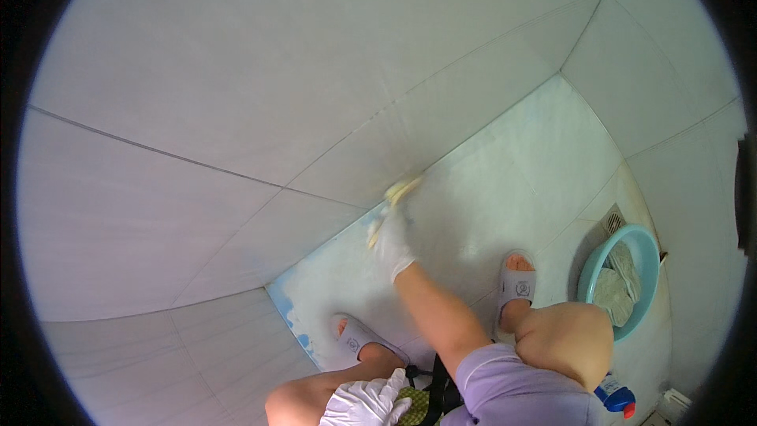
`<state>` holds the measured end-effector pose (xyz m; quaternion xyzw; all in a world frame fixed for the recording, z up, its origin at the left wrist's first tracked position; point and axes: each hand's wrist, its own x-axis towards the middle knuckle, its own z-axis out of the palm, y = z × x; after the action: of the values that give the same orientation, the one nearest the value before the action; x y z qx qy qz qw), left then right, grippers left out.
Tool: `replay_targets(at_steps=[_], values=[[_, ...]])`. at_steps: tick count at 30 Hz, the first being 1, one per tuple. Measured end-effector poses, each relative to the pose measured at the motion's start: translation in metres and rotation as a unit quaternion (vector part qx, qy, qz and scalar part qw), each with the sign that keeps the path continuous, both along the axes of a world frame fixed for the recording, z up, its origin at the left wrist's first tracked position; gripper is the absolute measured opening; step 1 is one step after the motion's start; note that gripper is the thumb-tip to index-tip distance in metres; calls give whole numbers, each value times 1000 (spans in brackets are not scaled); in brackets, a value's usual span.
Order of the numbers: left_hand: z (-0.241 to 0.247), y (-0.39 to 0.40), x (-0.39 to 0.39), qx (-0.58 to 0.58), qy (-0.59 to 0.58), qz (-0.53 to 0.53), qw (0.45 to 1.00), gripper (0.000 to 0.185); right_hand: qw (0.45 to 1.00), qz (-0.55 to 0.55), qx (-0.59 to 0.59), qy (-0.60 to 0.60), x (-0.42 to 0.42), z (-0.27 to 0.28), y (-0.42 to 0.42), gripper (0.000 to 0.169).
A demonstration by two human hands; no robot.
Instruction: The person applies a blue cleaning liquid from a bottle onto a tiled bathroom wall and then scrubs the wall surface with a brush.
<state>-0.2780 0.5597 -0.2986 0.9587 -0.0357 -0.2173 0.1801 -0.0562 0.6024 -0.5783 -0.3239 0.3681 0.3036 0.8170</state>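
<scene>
My right hand (392, 242), in a white glove, reaches down to the seam where the wall meets the floor. It is shut on a yellow cloth or sponge (402, 189), blurred, which presses against the foot of the wall; a yellow bit also pokes out beside the fingers. My left hand (369, 399), likewise gloved in white, rests by my left knee, fingers apart, over a green patterned fabric (414, 405). Nothing shows in it, and the frame's bottom edge cuts it off. Pale wet-looking floor tile (473, 207) lies before me, blue patches (287, 302) along its left edge.
At right stands a light blue basin (647, 260) holding grey-green cloths (615, 296), near a floor drain (615, 223). A blue bottle with a red cap (615, 395) lies by my right knee. Tiled walls (236, 100) enclose the corner. My slippered feet (517, 284) stand apart.
</scene>
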Motion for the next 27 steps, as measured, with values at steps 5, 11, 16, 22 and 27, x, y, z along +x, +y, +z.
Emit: replay_targets(at_steps=[5, 11, 16, 22, 27], values=[[-4, -5, -8, 25, -14, -5, 1000, 47, 948, -135, -29, -286, 71, 98, -48, 20], [-13, -8, -8, 28, -43, -29, 998, 48, 993, -94, 65, -17, 71, 41, -45, 16], [-17, -14, -8, 47, -25, -13, 998, 48, 992, -45, 89, 80, 25, -33, -23, 14], [-17, -11, -8, 40, -55, -30, 997, 48, 971, -219, -15, -98, 161, 72, -127, 23], [-18, -9, -4, 78, -30, -27, 996, 47, 931, -120, -77, -335, 161, 80, -117, 15]])
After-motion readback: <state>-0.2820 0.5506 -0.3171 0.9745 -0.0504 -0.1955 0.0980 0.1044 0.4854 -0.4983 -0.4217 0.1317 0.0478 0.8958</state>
